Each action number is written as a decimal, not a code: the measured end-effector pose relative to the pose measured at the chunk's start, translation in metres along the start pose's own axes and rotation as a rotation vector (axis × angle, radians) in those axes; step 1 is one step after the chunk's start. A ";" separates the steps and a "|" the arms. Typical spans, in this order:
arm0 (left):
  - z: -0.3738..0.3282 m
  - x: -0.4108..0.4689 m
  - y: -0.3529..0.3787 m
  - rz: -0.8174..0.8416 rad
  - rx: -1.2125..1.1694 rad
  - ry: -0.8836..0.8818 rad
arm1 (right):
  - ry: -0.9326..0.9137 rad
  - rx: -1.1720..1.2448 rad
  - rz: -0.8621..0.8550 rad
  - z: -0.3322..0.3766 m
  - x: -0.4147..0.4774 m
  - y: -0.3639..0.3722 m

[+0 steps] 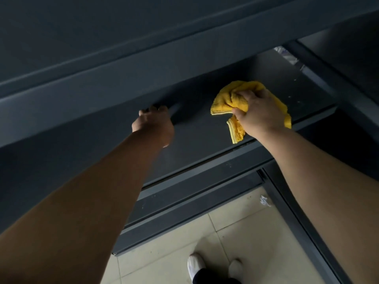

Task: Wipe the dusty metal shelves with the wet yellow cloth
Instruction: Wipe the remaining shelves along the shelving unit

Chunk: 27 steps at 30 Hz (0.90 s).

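Yellow and soft, the cloth [225, 99] sits bunched in my right hand [258, 111], fingers curled round its middle, pressed on the dark metal shelf [205, 144]. Being wet, I judge it limp, light and grippy. 1 corner dangles, so I hold the bulk. My left hand [153, 128] hooks its fingers on the upper beam [82, 111].
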<state>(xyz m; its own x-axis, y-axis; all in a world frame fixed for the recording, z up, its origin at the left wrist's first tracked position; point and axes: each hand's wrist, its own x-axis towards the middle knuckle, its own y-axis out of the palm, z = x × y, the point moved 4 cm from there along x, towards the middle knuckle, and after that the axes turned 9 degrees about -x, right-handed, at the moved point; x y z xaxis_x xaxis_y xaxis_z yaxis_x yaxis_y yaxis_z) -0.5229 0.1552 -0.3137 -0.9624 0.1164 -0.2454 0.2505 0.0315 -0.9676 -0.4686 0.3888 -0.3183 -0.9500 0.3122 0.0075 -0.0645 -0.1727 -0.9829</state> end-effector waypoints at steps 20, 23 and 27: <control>0.029 -0.019 -0.020 -0.177 -0.555 -0.055 | -0.286 0.299 0.140 0.117 -0.050 0.001; 0.022 -0.025 -0.028 -0.195 -0.577 -0.026 | -0.045 0.762 0.198 0.098 -0.040 -0.007; -0.009 -0.030 -0.032 -0.164 -0.574 0.094 | 0.187 0.643 0.114 0.036 -0.027 -0.017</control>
<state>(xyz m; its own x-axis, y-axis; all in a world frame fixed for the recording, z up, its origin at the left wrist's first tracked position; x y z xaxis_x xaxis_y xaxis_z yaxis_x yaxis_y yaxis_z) -0.5011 0.1596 -0.2754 -0.9864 0.1513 -0.0641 0.1416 0.5845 -0.7990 -0.4530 0.3494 -0.2956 -0.8966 0.4050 -0.1788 -0.1905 -0.7175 -0.6701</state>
